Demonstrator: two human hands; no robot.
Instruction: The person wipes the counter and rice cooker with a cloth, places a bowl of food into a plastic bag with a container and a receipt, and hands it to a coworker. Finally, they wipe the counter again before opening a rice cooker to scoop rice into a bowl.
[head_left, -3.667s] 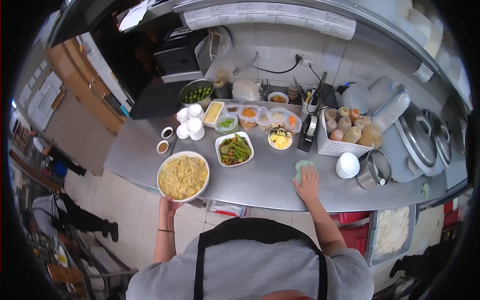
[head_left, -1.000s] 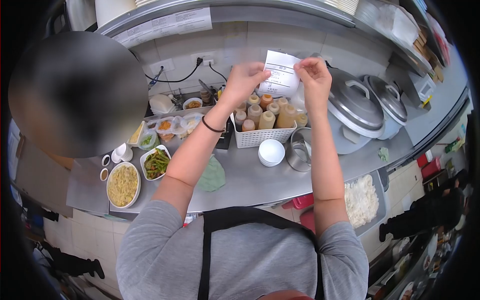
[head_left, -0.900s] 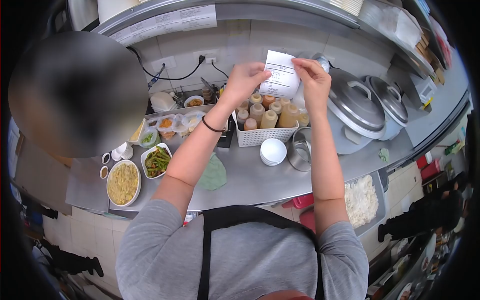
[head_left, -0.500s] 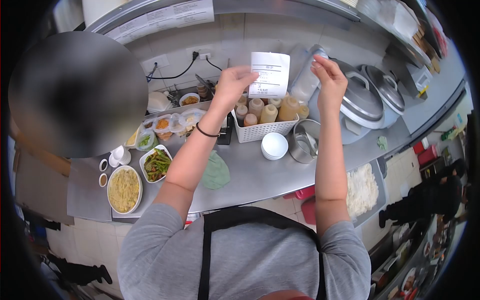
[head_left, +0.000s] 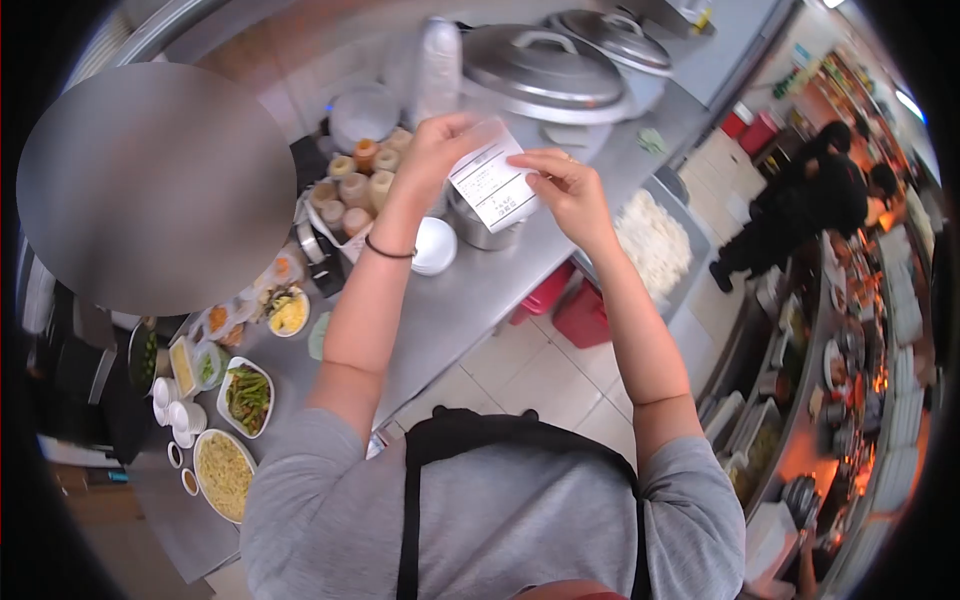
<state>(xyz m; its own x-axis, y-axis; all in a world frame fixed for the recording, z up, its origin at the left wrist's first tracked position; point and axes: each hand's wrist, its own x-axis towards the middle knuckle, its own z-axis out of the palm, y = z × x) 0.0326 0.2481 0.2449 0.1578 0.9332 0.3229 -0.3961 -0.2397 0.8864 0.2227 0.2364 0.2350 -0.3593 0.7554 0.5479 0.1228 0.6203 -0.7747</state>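
Note:
A printed paper slip (head_left: 490, 195) is raised above the counter, its lines of text facing me. My left hand (head_left: 432, 160) pinches its left edge. Thumb and fingers of my right hand (head_left: 568, 195) close on the opposite edge. Beneath the slip stands a metal pot (head_left: 485, 236), partly covered by it. White bowls (head_left: 434, 247) are stacked just left of the pot. Behind my left wrist, several squeeze bottles (head_left: 355, 188) are grouped in a white basket that is partly hidden.
Large lidded pots (head_left: 545, 75) stand at the back. A tray of white rice (head_left: 650, 245) sits right of the steel counter (head_left: 430, 325). At left are a dish of green vegetables (head_left: 248, 400) and a bowl of yellow food (head_left: 224, 475). People in dark clothes (head_left: 820, 195) stand farther right.
My view has swung right, showing more of the kitchen. My right hand, earlier raised apart from the slip, now grips its right edge. The slip has tilted; my left hand keeps its hold.

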